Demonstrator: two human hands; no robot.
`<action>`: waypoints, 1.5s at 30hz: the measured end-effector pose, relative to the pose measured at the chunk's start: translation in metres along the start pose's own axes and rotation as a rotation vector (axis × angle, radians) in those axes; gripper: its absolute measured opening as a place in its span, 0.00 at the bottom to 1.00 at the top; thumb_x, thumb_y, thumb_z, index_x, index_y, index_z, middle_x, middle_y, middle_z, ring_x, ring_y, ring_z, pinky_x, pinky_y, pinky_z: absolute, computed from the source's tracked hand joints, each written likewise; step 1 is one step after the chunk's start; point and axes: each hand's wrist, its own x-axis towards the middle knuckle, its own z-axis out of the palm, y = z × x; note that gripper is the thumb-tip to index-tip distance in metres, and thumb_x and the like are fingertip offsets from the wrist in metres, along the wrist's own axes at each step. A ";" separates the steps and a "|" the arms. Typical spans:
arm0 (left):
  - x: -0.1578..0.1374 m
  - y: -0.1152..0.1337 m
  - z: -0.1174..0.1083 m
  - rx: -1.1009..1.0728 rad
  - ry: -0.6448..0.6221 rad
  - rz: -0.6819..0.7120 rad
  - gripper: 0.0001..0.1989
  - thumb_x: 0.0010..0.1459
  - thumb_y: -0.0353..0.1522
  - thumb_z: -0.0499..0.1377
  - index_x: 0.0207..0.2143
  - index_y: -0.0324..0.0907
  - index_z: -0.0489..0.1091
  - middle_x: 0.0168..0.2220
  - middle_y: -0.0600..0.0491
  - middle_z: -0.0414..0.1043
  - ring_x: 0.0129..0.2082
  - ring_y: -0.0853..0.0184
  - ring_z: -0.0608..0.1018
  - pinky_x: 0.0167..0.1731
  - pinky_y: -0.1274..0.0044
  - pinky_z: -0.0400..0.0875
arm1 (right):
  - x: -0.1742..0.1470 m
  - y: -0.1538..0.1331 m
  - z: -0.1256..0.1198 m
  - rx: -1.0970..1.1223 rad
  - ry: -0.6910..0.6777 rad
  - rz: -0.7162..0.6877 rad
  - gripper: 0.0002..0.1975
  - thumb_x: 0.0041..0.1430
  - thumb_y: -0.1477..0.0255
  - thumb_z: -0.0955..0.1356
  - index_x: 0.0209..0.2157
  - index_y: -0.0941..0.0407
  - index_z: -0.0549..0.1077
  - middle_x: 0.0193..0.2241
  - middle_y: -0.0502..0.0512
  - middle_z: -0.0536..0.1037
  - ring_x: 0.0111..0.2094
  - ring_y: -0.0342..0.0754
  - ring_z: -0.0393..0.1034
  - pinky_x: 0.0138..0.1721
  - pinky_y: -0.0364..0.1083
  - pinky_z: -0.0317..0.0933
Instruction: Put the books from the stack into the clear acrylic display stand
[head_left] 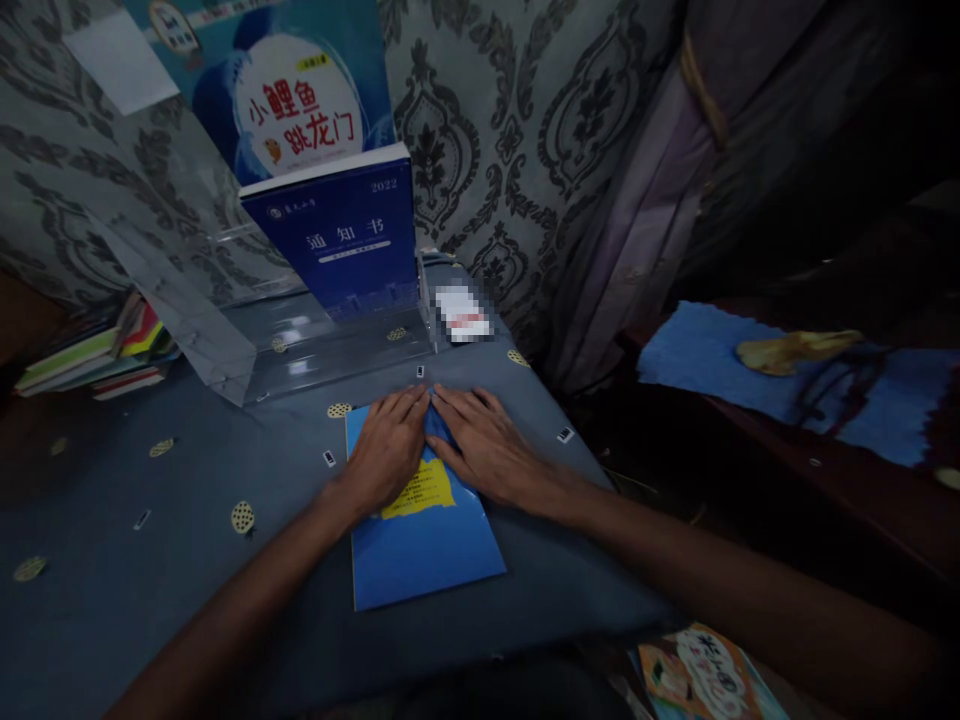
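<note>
A blue book with a yellow printed patch lies flat on the cloth-covered table. Across its upper left part rests my left hand, palm down with the fingers stretched forward. My right hand lies flat over the upper right part, its thumb apart from the fingers. The fingertips of both hands come close together near the book's far edge, and much of that edge is hidden under them. Neither hand grips anything. Just beyond stands a clear acrylic rack holding a dark blue book and a taller picture book.
A pile of books lies at the left behind the rack. To the right of the rack is a small blurred white item. A blue cloth covers a dark surface at the right. Another book sits below the table's near edge.
</note>
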 end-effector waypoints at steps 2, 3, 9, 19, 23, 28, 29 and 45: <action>0.001 0.001 0.000 0.009 0.006 0.002 0.23 0.64 0.24 0.48 0.61 0.36 0.64 0.60 0.39 0.71 0.60 0.55 0.72 0.58 0.60 0.67 | 0.000 -0.001 -0.001 0.004 -0.004 0.006 0.27 0.70 0.65 0.60 0.65 0.63 0.64 0.65 0.71 0.67 0.65 0.63 0.62 0.66 0.66 0.52; 0.001 0.001 0.000 0.011 0.009 0.005 0.23 0.64 0.24 0.48 0.60 0.36 0.64 0.60 0.39 0.71 0.60 0.55 0.72 0.57 0.60 0.67 | 0.000 -0.001 -0.002 0.005 -0.006 0.010 0.27 0.70 0.65 0.60 0.65 0.64 0.64 0.65 0.71 0.67 0.65 0.63 0.62 0.66 0.66 0.52; 0.002 0.000 0.000 0.014 0.003 0.020 0.23 0.64 0.23 0.48 0.60 0.37 0.65 0.60 0.38 0.70 0.59 0.54 0.73 0.57 0.59 0.67 | 0.001 -0.003 -0.003 -0.011 -0.019 0.013 0.26 0.70 0.67 0.61 0.64 0.65 0.65 0.64 0.72 0.67 0.64 0.62 0.63 0.66 0.65 0.52; -0.001 -0.001 0.001 0.015 0.013 0.000 0.23 0.65 0.24 0.48 0.61 0.37 0.65 0.60 0.40 0.70 0.60 0.55 0.72 0.58 0.59 0.68 | -0.003 0.010 0.004 0.076 0.000 -0.032 0.27 0.71 0.66 0.59 0.66 0.64 0.62 0.66 0.71 0.65 0.68 0.58 0.59 0.67 0.65 0.50; 0.000 -0.004 0.002 0.002 0.028 0.008 0.21 0.66 0.26 0.48 0.60 0.34 0.67 0.60 0.39 0.71 0.60 0.55 0.73 0.59 0.60 0.68 | -0.010 0.018 0.005 0.120 -0.006 -0.096 0.26 0.72 0.66 0.57 0.67 0.60 0.62 0.67 0.67 0.63 0.68 0.56 0.57 0.68 0.64 0.50; 0.001 -0.007 0.000 -0.057 -0.008 0.029 0.21 0.70 0.31 0.48 0.62 0.37 0.66 0.63 0.42 0.68 0.66 0.56 0.68 0.63 0.59 0.63 | -0.025 0.021 0.001 0.145 -0.029 -0.142 0.25 0.73 0.66 0.56 0.66 0.58 0.64 0.66 0.65 0.65 0.68 0.55 0.59 0.67 0.65 0.50; 0.001 -0.008 -0.001 -0.072 -0.039 0.047 0.21 0.71 0.33 0.48 0.62 0.37 0.65 0.64 0.42 0.67 0.67 0.57 0.66 0.64 0.59 0.63 | -0.028 0.021 0.000 0.147 -0.031 -0.149 0.25 0.73 0.66 0.56 0.66 0.58 0.64 0.66 0.65 0.66 0.67 0.55 0.59 0.67 0.65 0.50; -0.002 -0.018 -0.021 -0.213 -0.284 0.351 0.23 0.73 0.34 0.44 0.66 0.41 0.61 0.68 0.48 0.61 0.70 0.65 0.61 0.71 0.60 0.47 | -0.074 0.021 -0.019 0.170 -0.132 -0.352 0.24 0.74 0.67 0.57 0.66 0.58 0.64 0.67 0.61 0.65 0.69 0.51 0.57 0.69 0.60 0.51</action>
